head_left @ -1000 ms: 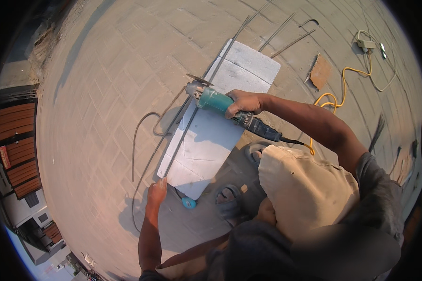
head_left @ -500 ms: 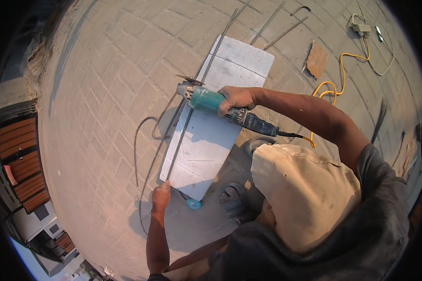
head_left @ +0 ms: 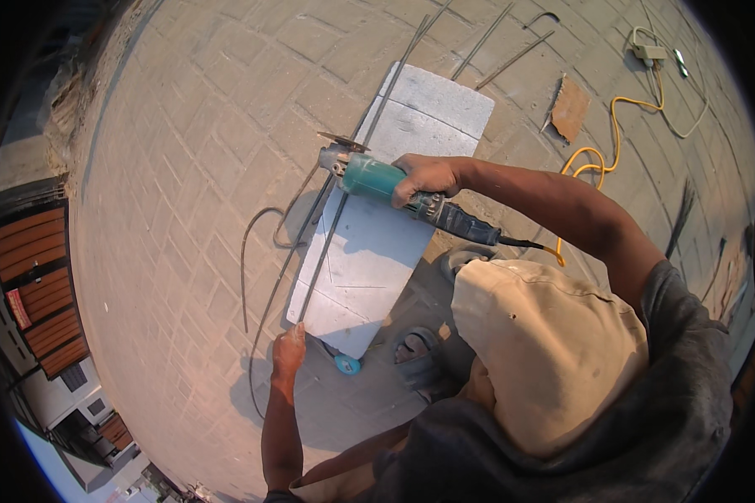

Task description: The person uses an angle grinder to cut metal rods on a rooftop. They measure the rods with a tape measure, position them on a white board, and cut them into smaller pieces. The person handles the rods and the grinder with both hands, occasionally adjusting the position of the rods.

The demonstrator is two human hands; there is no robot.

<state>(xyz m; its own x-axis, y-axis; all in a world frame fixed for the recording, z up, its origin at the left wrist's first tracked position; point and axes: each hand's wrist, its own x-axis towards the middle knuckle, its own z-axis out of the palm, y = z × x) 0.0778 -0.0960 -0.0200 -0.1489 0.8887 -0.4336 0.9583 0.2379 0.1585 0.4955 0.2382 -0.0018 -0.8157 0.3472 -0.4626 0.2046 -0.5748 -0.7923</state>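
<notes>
Metal rod, thin and dark, runs lengthwise over the left side of a white slab that lies on the pavers, its near part reaching the slab's near left corner. There the left hand is closed, fingers pinched about the rod. The right hand is wrapped firmly around the body of a green angle grinder, which is held crosswise above the rod with its disc toward the left.

The step in hand looks to be cutting the rod, or lining up the cut. No sparks show, and whether the disc spins or touches the metal cannot be told. The next move seems to call for a steady left grip and an even push of the disc's edge into the rod.

No box, tray or bin with contents is seen. The nearest to a casing is a pale socket box at far right, by the orange cord. A blue round thing sits just beside the slab's near end; bent rods lie to the left.
</notes>
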